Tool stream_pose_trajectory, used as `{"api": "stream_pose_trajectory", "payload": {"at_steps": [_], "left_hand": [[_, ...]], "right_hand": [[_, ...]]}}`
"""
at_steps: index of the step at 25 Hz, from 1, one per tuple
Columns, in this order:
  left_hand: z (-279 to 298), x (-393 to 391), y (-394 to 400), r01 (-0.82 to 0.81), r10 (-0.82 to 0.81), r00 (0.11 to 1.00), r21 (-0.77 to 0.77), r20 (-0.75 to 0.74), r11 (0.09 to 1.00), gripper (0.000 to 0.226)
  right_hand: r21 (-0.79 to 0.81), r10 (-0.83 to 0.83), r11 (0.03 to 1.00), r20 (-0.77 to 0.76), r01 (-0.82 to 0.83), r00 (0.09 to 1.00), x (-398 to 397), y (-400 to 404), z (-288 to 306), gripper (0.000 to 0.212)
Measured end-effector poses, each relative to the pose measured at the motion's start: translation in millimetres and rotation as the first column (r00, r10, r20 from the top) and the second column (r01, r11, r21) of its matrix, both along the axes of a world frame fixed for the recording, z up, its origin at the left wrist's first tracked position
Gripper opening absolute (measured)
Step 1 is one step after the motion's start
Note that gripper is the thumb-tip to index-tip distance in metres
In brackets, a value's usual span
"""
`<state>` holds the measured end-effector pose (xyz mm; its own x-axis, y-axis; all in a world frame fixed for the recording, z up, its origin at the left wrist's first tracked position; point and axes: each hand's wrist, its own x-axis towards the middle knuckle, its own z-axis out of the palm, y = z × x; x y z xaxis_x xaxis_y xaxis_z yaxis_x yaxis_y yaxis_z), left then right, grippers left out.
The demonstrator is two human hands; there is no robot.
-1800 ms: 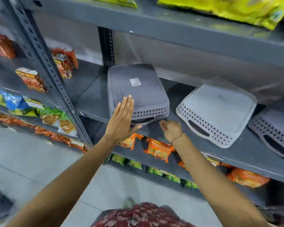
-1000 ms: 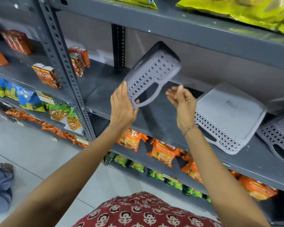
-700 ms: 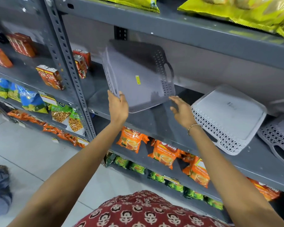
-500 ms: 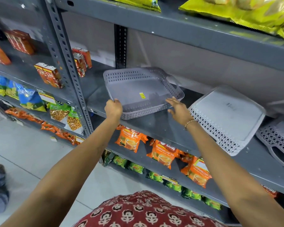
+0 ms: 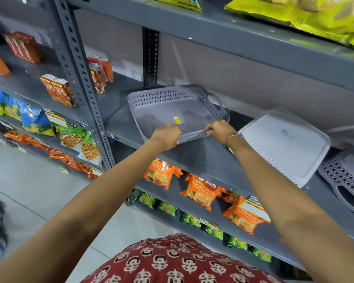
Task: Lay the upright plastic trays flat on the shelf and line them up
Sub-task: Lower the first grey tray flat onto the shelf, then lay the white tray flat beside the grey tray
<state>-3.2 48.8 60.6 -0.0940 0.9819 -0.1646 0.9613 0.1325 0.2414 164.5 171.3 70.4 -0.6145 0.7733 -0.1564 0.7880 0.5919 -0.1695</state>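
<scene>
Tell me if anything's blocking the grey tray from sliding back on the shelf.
Nothing visible does. The grey tray sits open side up, both hands on its front rim, and the shelf behind and left of it is bare; the white tray lies apart, right.

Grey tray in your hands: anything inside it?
Only a yellow sticker on the floor of the grey tray; the near strip is hidden by both hands, left, right.
</scene>
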Motion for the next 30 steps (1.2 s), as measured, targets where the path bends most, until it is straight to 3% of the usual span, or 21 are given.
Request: {"api": "stream_pose_trajectory", "payload": {"at_steps": [5, 12, 19, 21, 23, 25, 27, 30], "left_hand": [[4.5, -43.0, -2.9, -0.005, 0.000, 0.991, -0.039, -0.135, 0.999, 0.016], [-1.3, -93.1, -2.4, 0.018, -0.026, 0.998, -0.129, -0.060, 0.992, 0.014], [5.7, -96.8, -1.4, 0.022, -0.032, 0.996, -0.127, -0.079, 0.992, 0.016], [8.7, -94.6, -3.6, 0.019, -0.029, 0.997, -0.151, -0.065, 0.988, 0.008], [15.0, -84.8, -3.9, 0.045, -0.047, 0.999, -0.137, -0.014, 0.990, 0.029], [30.9, -58.6, -2.3, 0.123, -0.116, 0.985, -0.046, 0.128, 0.991, 0.052], [49.1, -19.4, 5.9, 0.175, -0.191, 0.952, 0.083, 0.239, 0.981, 0.053], [57.1, 38.3, 22.9, 0.202, -0.249, 0.942, 0.212, 0.227, 0.956, 0.051]], "right_hand": [[0.095, 0.094, 0.991, 0.042, -0.097, 0.995, -10.8, -31.7, -2.7, 0.022], [0.081, 0.122, 0.991, -0.164, -0.110, 0.979, -25.8, -74.2, -21.5, 0.017], [0.101, 0.106, 0.991, -0.179, -0.089, 0.978, -33.0, -77.2, -21.4, 0.020], [0.086, 0.110, 0.992, -0.195, -0.095, 0.975, -32.6, -78.1, -21.3, 0.022], [0.079, 0.107, 0.993, -0.268, -0.089, 0.957, -29.5, -80.5, -16.8, 0.024], [0.135, 0.074, 0.991, -0.387, -0.023, 0.919, -20.4, -80.6, -8.5, 0.022], [0.162, -0.034, 0.976, -0.540, 0.144, 0.841, -1.2, -78.2, 1.0, 0.017], [0.071, -0.222, 0.927, -0.690, 0.369, 0.689, 43.5, -72.4, 18.3, 0.015]]}}
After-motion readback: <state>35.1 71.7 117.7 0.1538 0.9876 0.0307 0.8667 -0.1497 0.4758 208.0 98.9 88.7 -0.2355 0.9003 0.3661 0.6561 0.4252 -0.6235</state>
